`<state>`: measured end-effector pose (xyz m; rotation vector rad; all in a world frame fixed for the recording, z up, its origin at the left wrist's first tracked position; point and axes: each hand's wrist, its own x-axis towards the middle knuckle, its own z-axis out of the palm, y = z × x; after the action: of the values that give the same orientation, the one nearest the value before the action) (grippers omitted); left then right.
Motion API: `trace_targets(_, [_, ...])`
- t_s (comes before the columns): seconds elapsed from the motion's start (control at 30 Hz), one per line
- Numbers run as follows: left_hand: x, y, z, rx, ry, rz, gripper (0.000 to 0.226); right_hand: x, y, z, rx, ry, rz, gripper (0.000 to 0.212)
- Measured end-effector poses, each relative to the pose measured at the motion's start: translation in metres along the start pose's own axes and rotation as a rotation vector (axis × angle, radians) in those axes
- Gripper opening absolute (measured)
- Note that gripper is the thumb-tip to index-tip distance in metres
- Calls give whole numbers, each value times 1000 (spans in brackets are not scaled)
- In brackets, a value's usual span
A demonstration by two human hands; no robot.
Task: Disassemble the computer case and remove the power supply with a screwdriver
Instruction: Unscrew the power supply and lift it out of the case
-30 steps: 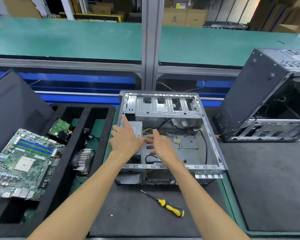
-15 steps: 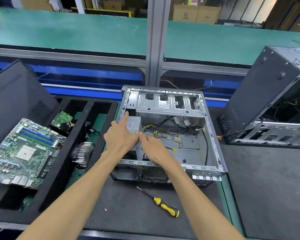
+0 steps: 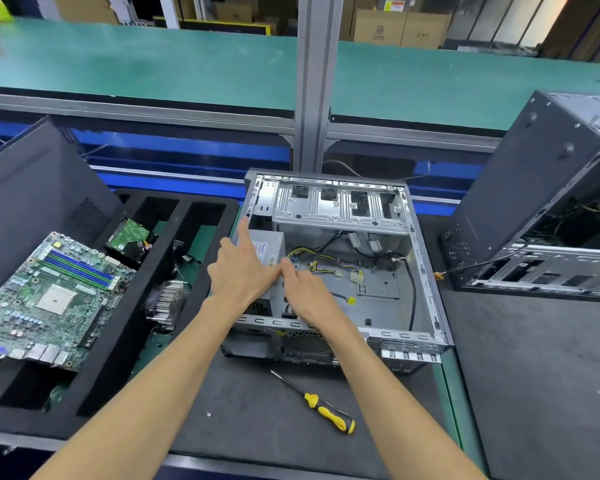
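Both hands, left and right, rest flat, fingers straight, on the power supply (inside the open case).

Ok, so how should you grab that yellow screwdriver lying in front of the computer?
Grip the screwdriver by its fat yellow and black handle, not the thin metal shaft. It lies flat on the dark mat, handle towards the near right, so coming down from above with the right hand probably suits best, fingers across the handle.
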<state>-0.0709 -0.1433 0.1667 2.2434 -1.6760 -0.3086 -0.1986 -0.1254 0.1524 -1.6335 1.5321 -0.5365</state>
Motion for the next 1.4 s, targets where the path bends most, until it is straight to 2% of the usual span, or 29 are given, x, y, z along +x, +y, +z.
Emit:
trace_targets(0.13, [5, -6, -2, -1, -93, 31, 114, 2, 0, 0, -15, 36, 30, 62])
trace_targets(0.47, [8, -13, 0, -55, -30, 42, 100, 1, 0, 2, -136, 32, -78, 57])
trace_targets(0.6, [9, -13, -4, -203, -12, -19, 98, 0, 2, -3, -96, 191, -44, 70])
trace_targets(0.73, [6, -13, -5, -191, -6, -15, 95, -3, 2, 2, -124, 177, -52, 59])
trace_targets(0.83, [5, -14, -6, -220, 7, -12, 87, -3, 1, 2, -55, 161, -35, 55])
trace_targets(0.93, [7, -16, -7, -275, 30, -28, 75, -1, 1, 0, -72, 106, 4, 63])
trace_targets(1.03, [6, -17, -7, -300, 22, -33, 75, 2, -2, -3, -24, 35, 86, 78])
trace_targets(1.17, [8, -21, -9, -480, 1, -112, 68, 13, -20, 1, 63, 29, 147, 94])
trace_targets(1.3, [13, -26, -12, -768, -58, -213, 54, 18, -30, 15, 14, 56, 144, 60])
trace_targets(1.4, [14, -22, -12, -632, -62, -175, 52, 18, -25, 7, -21, 8, 130, 60])
